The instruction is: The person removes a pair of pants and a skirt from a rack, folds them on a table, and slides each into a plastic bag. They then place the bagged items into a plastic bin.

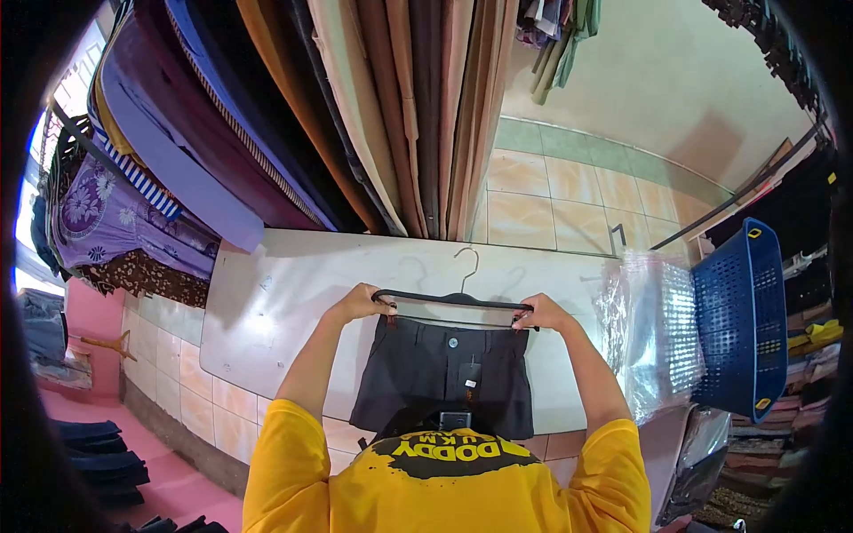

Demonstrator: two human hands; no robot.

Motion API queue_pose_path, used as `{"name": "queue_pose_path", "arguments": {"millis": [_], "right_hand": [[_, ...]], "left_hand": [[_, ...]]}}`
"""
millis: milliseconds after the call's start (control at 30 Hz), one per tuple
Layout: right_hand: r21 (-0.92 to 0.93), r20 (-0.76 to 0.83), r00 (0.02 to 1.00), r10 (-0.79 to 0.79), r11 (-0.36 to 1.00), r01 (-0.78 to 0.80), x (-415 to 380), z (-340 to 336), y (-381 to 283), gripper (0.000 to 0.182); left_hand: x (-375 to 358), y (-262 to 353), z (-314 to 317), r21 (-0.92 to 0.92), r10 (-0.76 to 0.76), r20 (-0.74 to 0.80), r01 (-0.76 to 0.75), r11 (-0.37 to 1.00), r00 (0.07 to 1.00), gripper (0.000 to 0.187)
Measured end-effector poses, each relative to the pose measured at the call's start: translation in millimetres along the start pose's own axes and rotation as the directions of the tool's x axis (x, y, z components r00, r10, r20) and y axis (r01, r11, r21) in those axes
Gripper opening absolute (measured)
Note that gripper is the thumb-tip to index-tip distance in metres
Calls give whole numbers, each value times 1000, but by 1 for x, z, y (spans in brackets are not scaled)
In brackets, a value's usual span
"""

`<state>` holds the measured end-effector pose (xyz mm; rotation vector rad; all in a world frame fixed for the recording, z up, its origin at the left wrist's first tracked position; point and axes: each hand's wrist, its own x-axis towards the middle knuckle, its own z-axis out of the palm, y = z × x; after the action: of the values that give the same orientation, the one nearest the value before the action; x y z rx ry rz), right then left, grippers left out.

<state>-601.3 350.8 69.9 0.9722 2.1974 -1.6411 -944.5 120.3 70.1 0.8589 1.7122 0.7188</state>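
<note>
Black shorts (426, 364) with a button at the waist and a dark hang tag (470, 377) hang over the near side of the white table. A black clip hanger (453, 300) with a metal hook lies along their waistband, the hook pointing away from me. My left hand (359, 304) is closed around the hanger's left end, beside the clip at the waistband corner. At the opposite end, my right hand (543, 314) pinches the hanger by its right clip. Parts of the fingers are hidden behind the hanger.
The white table (267, 311) carries clear plastic bags (644, 329) on its right, against a blue basket (742, 320). Beyond the far edge, trousers (418, 115) hang in a dense row. Purple garments (115, 213) hang at left. Folded dark clothes (102, 462) lie lower left.
</note>
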Motion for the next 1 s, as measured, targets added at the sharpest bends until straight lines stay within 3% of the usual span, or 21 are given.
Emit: {"name": "queue_pose_path", "arguments": {"millis": [67, 200, 367, 533, 600, 700, 733, 833, 867, 933, 1000], "right_hand": [[91, -4, 999, 42, 995, -42, 2, 3, 4, 28], [27, -77, 996, -36, 999, 38, 8, 7, 13, 23], [18, -159, 986, -50, 998, 54, 11, 8, 12, 20], [-102, -274, 953, -130, 989, 106, 2, -6, -12, 21], [-69, -199, 977, -71, 996, 59, -8, -14, -22, 23], [-158, -120, 979, -164, 977, 144, -27, -15, -28, 31], [129, -73, 978, -193, 971, 201, -46, -13, -44, 37], [156, -79, 945, -318, 932, 327, -77, -10, -55, 36], [381, -130, 929, -345, 848, 368, -84, -7, -57, 29], [461, -159, 966, -204, 850, 256, -106, -8, -64, 26], [425, -235, 955, -181, 865, 269, -132, -12, -85, 25]], "left_hand": [[1, -9, 5, -53, 3, -24, -4, 999, 1000, 22], [5, -18, 11, -157, 65, -86, -78, 984, 994, 20], [10, -14, 12, -140, 93, -169, -118, 983, 981, 18], [8, 13, -1, -72, 178, -228, -199, 977, 957, 18], [6, 17, -9, -89, 314, -130, -327, 941, 940, 19], [-8, 25, -17, -115, 225, -137, -241, 964, 965, 19], [-16, 28, -19, -158, 195, -140, -216, 964, 971, 19], [-23, 15, -2, -394, 225, -212, -294, 871, 951, 20], [-23, 8, 6, -464, 235, -199, -303, 833, 951, 20], [-21, -9, 26, -397, 248, -265, -340, 853, 932, 28], [-33, -13, 56, -383, 293, -374, -435, 815, 880, 40]]}}
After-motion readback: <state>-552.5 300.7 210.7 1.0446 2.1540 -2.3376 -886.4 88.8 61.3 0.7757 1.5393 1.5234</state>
